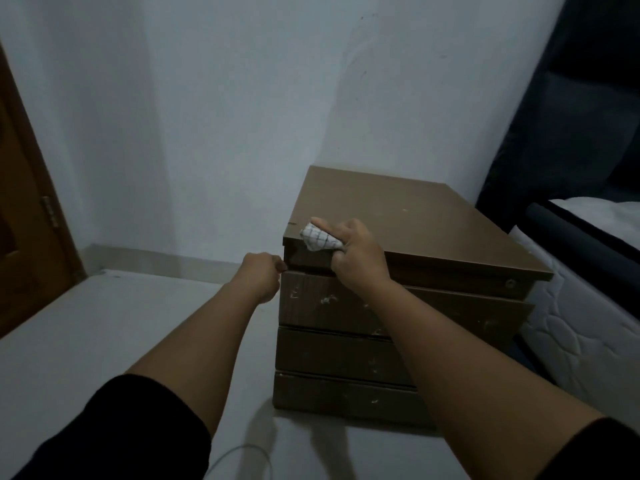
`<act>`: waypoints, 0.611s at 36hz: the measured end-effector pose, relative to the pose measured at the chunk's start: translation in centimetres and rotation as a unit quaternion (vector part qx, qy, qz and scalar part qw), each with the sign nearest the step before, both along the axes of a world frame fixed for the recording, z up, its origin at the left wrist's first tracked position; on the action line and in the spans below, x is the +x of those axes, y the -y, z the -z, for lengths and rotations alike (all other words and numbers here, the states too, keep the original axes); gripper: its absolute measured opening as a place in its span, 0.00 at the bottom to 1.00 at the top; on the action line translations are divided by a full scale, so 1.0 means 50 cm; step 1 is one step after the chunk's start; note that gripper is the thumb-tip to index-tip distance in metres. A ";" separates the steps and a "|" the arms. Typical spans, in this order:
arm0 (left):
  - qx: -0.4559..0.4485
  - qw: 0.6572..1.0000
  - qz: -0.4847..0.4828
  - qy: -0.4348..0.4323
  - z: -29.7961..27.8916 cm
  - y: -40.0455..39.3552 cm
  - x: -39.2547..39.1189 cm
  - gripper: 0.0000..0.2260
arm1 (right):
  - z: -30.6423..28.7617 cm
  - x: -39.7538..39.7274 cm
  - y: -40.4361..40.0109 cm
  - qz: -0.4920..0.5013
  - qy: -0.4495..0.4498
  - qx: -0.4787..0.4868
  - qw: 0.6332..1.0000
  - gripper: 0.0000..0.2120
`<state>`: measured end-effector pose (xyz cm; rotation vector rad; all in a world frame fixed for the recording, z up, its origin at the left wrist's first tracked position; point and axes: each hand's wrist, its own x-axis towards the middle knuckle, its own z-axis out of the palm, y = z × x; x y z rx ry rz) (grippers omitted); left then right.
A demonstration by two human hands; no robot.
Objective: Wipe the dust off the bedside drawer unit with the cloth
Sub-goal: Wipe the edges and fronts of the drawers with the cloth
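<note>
A brown bedside drawer unit [415,220] with three drawer fronts stands on the floor against the wall, pale smudges on its fronts. My right hand [356,251] grips a bunched white checked cloth [317,239] at the front left edge of the unit's top, thumb lying on the top, fingers curled under the overhang. My left hand [261,271] is curled at the unit's front left corner, just under the top; its fingertips touch the corner edge, and whether they hold anything is hidden.
A bed with a white quilted mattress [588,323] and dark headboard [571,116] stands close on the unit's right. A brown door [24,220] is at the left. Pale floor [104,323] lies left of the unit, with a thin cable [239,455] near my feet.
</note>
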<state>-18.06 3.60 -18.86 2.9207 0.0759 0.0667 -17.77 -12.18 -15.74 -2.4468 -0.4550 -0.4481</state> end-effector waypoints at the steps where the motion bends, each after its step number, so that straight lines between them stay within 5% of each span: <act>1: 0.005 1.000 -0.001 -0.001 0.000 0.001 -0.001 0.19 | 0.000 -0.001 0.002 -0.002 0.001 -0.020 1.000 0.30; 13: 0.097 0.995 0.017 -0.009 -0.016 -0.002 -0.029 0.15 | 0.024 -0.018 -0.066 0.036 -0.022 -0.221 0.974 0.19; 22: 0.134 0.990 0.025 -0.036 -0.021 0.001 -0.026 0.18 | 0.057 -0.028 -0.079 -0.005 -0.100 -0.204 0.974 0.18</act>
